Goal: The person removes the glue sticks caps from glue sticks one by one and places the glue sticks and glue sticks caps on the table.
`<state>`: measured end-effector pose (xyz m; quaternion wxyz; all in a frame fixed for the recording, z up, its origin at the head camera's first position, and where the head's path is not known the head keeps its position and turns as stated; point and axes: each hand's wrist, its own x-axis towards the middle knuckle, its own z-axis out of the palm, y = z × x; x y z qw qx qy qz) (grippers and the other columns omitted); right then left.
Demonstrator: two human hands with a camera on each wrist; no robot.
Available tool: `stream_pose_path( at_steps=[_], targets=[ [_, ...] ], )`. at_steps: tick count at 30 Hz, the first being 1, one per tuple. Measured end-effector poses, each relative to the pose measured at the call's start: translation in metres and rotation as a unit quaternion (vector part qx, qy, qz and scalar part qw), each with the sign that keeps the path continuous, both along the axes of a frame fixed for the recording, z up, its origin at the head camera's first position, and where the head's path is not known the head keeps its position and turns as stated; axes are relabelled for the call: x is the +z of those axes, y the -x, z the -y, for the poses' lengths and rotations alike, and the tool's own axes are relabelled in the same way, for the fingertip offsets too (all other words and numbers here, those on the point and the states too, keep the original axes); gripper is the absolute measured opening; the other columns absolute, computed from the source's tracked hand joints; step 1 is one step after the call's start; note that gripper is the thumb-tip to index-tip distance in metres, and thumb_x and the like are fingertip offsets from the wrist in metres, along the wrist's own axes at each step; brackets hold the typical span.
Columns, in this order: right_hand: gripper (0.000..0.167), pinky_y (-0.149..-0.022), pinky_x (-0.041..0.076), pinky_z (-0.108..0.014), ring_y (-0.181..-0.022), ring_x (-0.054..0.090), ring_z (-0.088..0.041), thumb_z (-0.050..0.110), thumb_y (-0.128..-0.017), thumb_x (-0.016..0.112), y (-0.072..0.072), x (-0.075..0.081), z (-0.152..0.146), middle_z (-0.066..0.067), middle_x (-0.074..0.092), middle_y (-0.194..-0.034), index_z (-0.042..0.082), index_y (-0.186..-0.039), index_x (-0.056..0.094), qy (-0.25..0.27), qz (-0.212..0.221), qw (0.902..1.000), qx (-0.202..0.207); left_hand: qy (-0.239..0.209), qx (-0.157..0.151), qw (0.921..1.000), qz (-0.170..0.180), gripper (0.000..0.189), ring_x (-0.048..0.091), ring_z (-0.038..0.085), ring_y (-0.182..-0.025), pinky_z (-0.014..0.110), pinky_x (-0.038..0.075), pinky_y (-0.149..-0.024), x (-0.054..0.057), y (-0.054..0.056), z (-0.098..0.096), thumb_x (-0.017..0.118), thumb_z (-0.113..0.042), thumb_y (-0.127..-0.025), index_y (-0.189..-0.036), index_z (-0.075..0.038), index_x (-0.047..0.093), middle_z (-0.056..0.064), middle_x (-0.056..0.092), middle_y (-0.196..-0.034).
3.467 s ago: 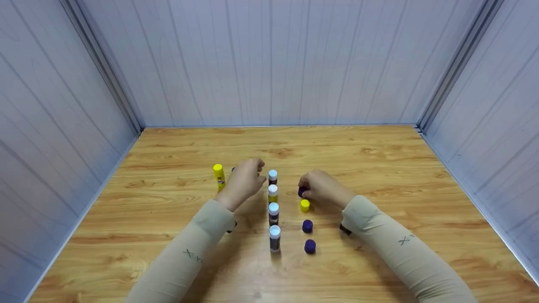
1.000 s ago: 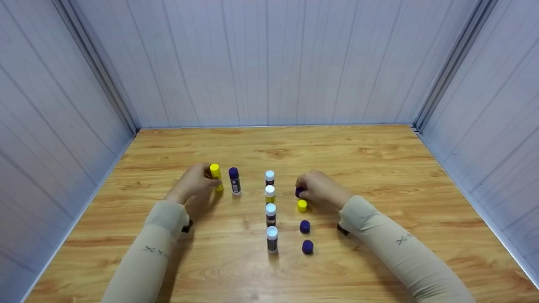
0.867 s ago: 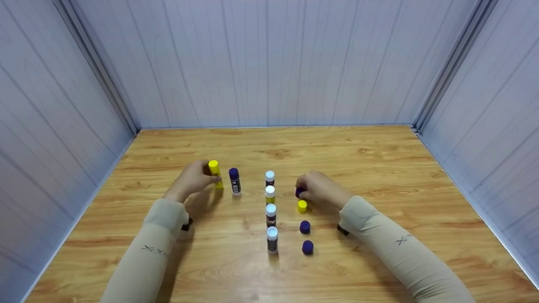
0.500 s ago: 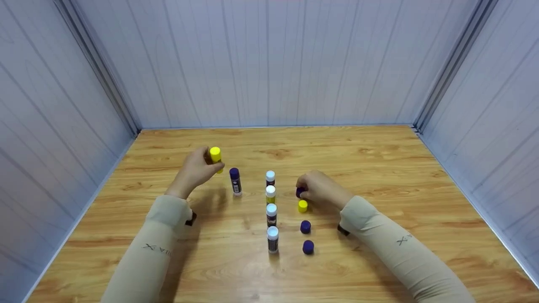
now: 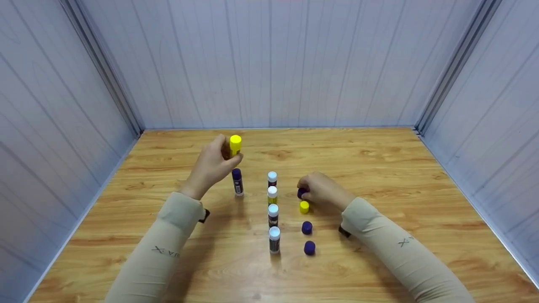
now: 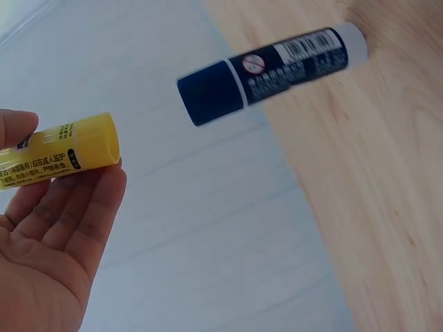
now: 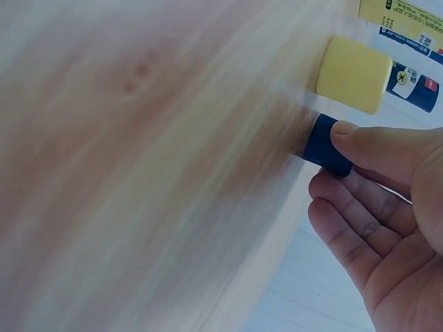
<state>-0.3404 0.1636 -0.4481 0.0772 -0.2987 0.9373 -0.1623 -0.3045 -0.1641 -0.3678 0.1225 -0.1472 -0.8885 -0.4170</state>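
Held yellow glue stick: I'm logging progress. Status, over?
Left hand holding yellow glue stick above table. Right hand pinching blue cap. Blue glue stick standing upright close by.

A person's left hand (image 6: 59, 256) grips a yellow glue stick (image 6: 83, 145) at the left edge of the frame, the thumb (image 6: 15, 128) above it and the fingers (image 6: 104, 194) curled beneath, with black Chinese print along the barrel. Just beyond, well clear of the fingers, is a navy glue stick (image 6: 287, 72), its dark cap (image 6: 211, 93) toward the hand and its white base (image 6: 356, 43) at the wood-grain desk (image 6: 387, 173). A barcode (image 6: 309, 45) and a round red-edged symbol (image 6: 254, 64) mark its label. A pale, faintly lined wall (image 6: 208, 228) fills the background.
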Motion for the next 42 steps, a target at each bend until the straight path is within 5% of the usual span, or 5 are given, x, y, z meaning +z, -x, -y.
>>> stream_pose_path(
  at_steps=[11, 18, 30, 36, 42],
  targets=[
    [0.024, -0.1, 0.061, -0.05, -0.109, 0.073, -0.031, 0.006, -0.1, 0.074, 0.002, 0.0, -0.001, -0.017, 0.078, -0.119, 0.0, -0.123, 0.077, -0.005, -0.009, 0.9999, 0.006, 0.033, -0.032, 0.9983, -0.037, 0.03, 0.074, 0.028, -0.094, 0.044, 0.065, -0.084, 0.004, -0.005, -0.023, 0.076, -0.018, -0.104, -0.126, 0.0, 0.066, 0.017, 0.076, -0.112],
    [0.037, -0.107, 0.058, -0.052, -0.121, 0.072, -0.038, 0.008, -0.099, 0.076, 0.001, 0.0, -0.002, -0.022, 0.075, -0.131, -0.002, -0.134, 0.071, 0.0, 0.007, 1.0, -0.001, 0.052, -0.052, 0.9969, -0.028, 0.027, 0.076, 0.028, -0.096, 0.043, 0.066, -0.085, 0.001, -0.005, -0.032, 0.076, -0.019, -0.104, -0.122, 0.0, 0.069, 0.017, 0.077, -0.114],
    [0.043, -0.106, 0.058, -0.055, -0.123, 0.071, -0.04, 0.012, -0.102, 0.076, -0.005, 0.026, -0.013, -0.025, 0.071, -0.138, -0.003, -0.142, 0.066, 0.069, -0.028, 0.9972, -0.008, 0.114, -0.072, 0.9902, -0.039, 0.035, 0.075, 0.025, -0.101, 0.041, 0.066, -0.09, -0.001, -0.009, -0.047, 0.073, -0.021, -0.106, -0.135, -0.002, 0.073, 0.015, 0.078, -0.124],
    [0.046, -0.102, 0.06, -0.054, -0.118, 0.073, -0.041, 0.014, -0.1, 0.08, -0.012, 0.038, -0.016, -0.025, 0.073, -0.133, -0.003, -0.141, 0.067, 0.132, -0.092, 0.9871, 0.004, 0.168, -0.084, 0.9805, -0.058, 0.036, 0.077, 0.029, -0.111, 0.041, 0.065, -0.096, -0.003, -0.014, -0.058, 0.075, -0.02, -0.105, -0.137, -0.002, 0.073, 0.016, 0.076, -0.13],
    [0.047, -0.099, 0.062, -0.054, -0.113, 0.075, -0.04, 0.015, -0.098, 0.082, -0.019, 0.05, -0.016, -0.024, 0.074, -0.128, -0.004, -0.139, 0.067, 0.188, -0.138, 0.972, 0.03, 0.244, -0.093, 0.9605, -0.096, 0.037, 0.075, 0.03, -0.11, 0.042, 0.064, -0.096, -0.005, -0.019, -0.07, 0.076, -0.022, -0.104, -0.138, -0.007, 0.073, 0.014, 0.076, -0.126]
  ],
)
